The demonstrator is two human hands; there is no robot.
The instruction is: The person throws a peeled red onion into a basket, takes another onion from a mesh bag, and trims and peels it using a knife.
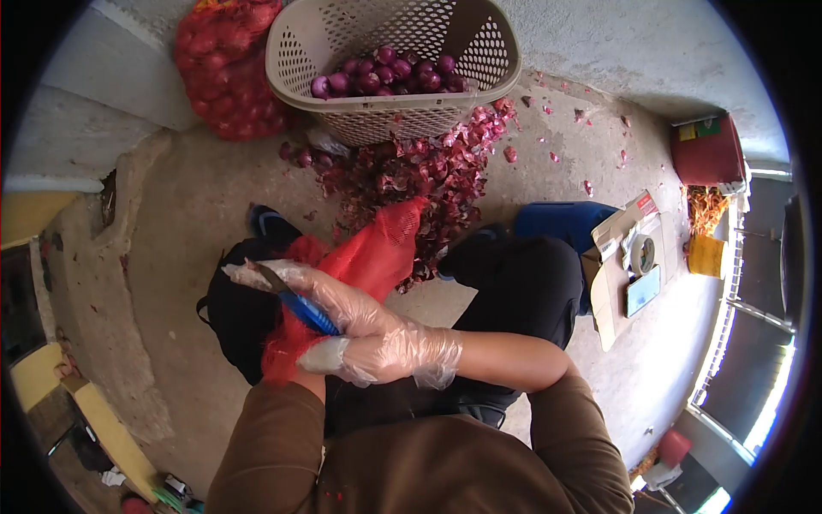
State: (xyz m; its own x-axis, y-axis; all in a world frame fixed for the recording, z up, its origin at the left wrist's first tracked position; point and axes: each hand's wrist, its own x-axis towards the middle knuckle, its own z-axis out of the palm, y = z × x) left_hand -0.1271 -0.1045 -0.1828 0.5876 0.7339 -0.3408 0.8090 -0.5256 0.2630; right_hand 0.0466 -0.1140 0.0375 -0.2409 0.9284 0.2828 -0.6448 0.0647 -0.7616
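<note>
Right hand (372, 334), in a clear plastic glove, is wrapped around a blue-handled knife (308, 311), its blade pointing up and left. I see the left forearm (312, 385) run up into a red mesh bag (377, 248); the left hand is hidden there, so I cannot tell its grip. The bag lies behind the right hand, its far end spread toward a heap of onion skins (437, 176). Beyond: a perforated basket (394, 104) holding red onions (385, 77); left of it, a full red sack (227, 81).
</note>
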